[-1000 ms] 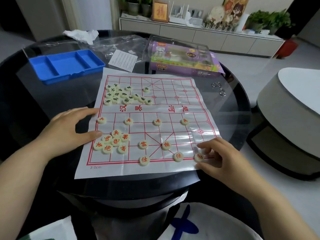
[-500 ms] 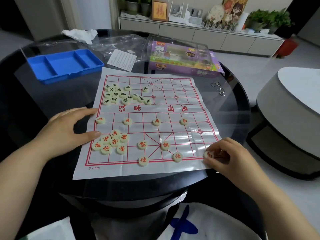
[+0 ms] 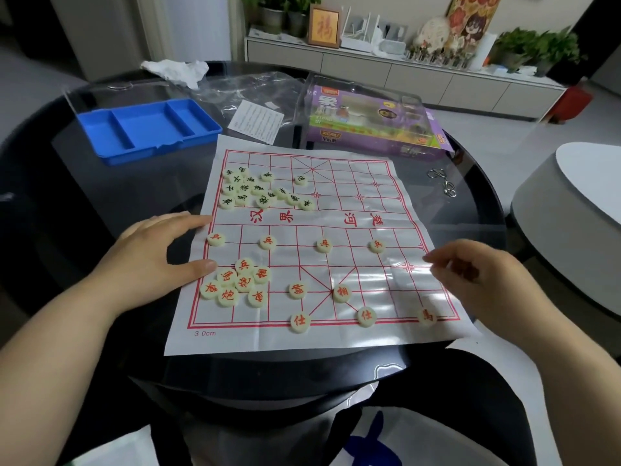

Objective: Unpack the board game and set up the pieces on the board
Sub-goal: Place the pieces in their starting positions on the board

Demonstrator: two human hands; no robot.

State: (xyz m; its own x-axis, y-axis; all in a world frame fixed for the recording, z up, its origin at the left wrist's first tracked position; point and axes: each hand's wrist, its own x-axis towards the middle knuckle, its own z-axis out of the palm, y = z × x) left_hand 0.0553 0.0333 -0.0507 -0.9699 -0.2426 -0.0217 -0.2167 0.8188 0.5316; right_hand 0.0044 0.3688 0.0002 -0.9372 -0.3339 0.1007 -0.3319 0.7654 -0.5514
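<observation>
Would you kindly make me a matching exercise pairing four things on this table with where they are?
Things: 1 blue tray; 2 purple box; 3 left hand; 4 black-lettered pieces.
Places: A heaped on the board, far left part; B on the table past the board's far right; C touching the board's left edge; D on the table off the board's far left corner.
Pairs: 1-D; 2-B; 3-C; 4-A.

Sixteen red pieces (image 3: 244, 283), roughly sixteen black pieces (image 3: 243, 188)

board (image 3: 356, 210) flat on table | red pieces (image 3: 235, 284) part-placed | black pieces (image 3: 255, 190) heaped
</observation>
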